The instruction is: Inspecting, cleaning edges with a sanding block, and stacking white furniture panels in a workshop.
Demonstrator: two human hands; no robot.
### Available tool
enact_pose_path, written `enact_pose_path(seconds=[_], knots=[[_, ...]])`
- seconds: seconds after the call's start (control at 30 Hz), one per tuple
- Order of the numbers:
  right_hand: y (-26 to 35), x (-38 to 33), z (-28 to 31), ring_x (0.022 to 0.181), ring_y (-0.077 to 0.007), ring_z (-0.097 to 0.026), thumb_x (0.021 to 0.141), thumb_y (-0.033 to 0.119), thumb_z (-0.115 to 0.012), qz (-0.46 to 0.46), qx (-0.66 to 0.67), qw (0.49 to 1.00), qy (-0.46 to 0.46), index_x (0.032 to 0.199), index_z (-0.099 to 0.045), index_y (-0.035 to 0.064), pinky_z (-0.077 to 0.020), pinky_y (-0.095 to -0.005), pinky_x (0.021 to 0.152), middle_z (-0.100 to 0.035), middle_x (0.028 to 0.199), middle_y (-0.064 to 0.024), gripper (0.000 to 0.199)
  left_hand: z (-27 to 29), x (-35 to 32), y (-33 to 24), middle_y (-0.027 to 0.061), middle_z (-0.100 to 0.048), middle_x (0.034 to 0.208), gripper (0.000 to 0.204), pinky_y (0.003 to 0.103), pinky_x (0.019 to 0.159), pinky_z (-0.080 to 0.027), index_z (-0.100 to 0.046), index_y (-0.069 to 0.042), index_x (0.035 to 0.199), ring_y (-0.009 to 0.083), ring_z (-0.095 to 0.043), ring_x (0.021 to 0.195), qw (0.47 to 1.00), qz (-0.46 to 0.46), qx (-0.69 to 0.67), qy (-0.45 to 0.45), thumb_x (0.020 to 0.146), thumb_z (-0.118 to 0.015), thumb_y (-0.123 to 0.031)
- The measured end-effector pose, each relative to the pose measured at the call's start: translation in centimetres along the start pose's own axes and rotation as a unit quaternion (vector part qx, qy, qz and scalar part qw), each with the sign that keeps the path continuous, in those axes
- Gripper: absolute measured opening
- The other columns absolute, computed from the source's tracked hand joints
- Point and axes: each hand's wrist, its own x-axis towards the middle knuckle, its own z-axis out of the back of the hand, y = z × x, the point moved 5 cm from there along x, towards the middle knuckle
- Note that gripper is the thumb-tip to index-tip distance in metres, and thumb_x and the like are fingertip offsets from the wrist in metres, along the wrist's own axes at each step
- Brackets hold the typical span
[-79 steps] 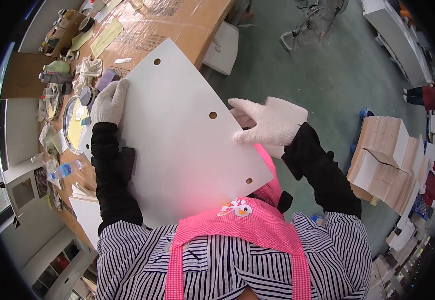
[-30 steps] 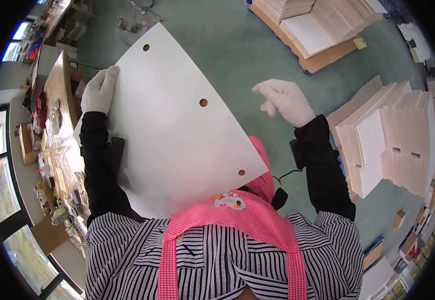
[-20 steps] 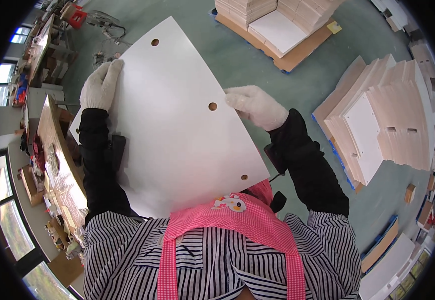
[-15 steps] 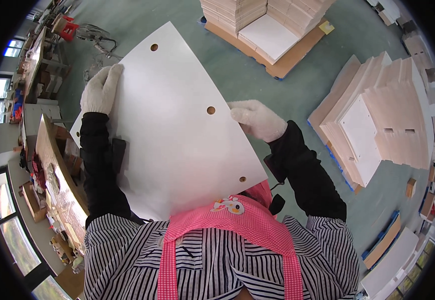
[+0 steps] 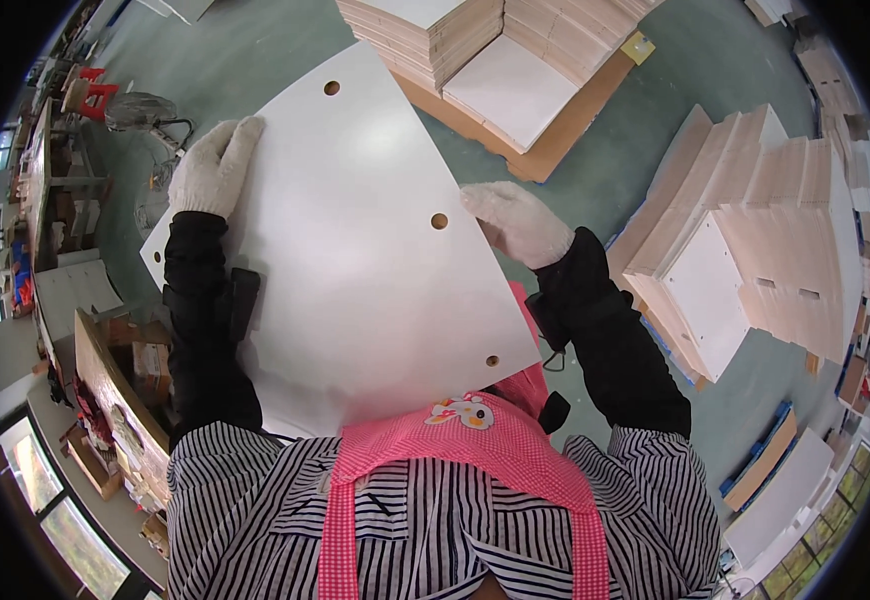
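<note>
A large white panel (image 5: 355,250) with several round holes near its edges is held in front of my body, its lower edge close to the pink checked apron (image 5: 475,440). My left hand (image 5: 213,170), in a white knitted glove, grips the panel's left edge, fingers laid along the upper side. On the opposite edge, beside a middle hole, my gloved right hand (image 5: 520,220) closes on the board; part of its fingers is hidden. Black sleeves cover both forearms.
Ahead stands a stack of boards (image 5: 515,90) on a cardboard-topped pallet (image 5: 580,110). Another stack (image 5: 725,260) rises at the right. Along the left runs a cluttered workbench (image 5: 120,400). A fan (image 5: 140,110) and a red stool (image 5: 98,98) stand at the far left.
The view has shifted, and the stacks ahead and at the right appear nearer and farther left. Both hands keep their hold on the panel, which sits nearly the same against me.
</note>
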Motion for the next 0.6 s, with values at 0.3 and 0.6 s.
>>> enact_pose_path(seconds=[0.3, 0.6], knots=[[-0.7, -4.4, 0.0, 0.093, -0.0145, -0.064, 0.103, 0.033, -0.056, 0.048, -0.077, 0.996, -0.011, 0.134, -0.059, -0.0049, -0.0501, -0.028, 0.079, -0.068, 0.11, -0.0077, 0.049, 0.6, 0.3, -0.8, 0.0147, -0.074, 0.1, 0.059, 0.038, 0.091, -0.049, -0.073, -0.012, 0.114, 0.0319, -0.069, 0.098, 0.999, -0.004, -0.035, -0.015, 0.095, -0.051, -0.062], [-0.4, -1.4, -0.3, 0.097, -0.019, -0.07, 0.104, 0.014, -0.047, 0.043, -0.231, 0.968, -0.085, 0.131, -0.063, -0.004, -0.0544, -0.0319, 0.087, -0.072, 0.112, -0.0123, 0.037, 2.7, 0.4, 4.0, 0.0195, -0.072, 0.113, 0.057, 0.042, 0.099, -0.048, -0.071, -0.012, 0.122, 0.0383, -0.066, 0.111, 0.998, 0.021, -0.019, -0.057, 0.098, -0.046, -0.058]])
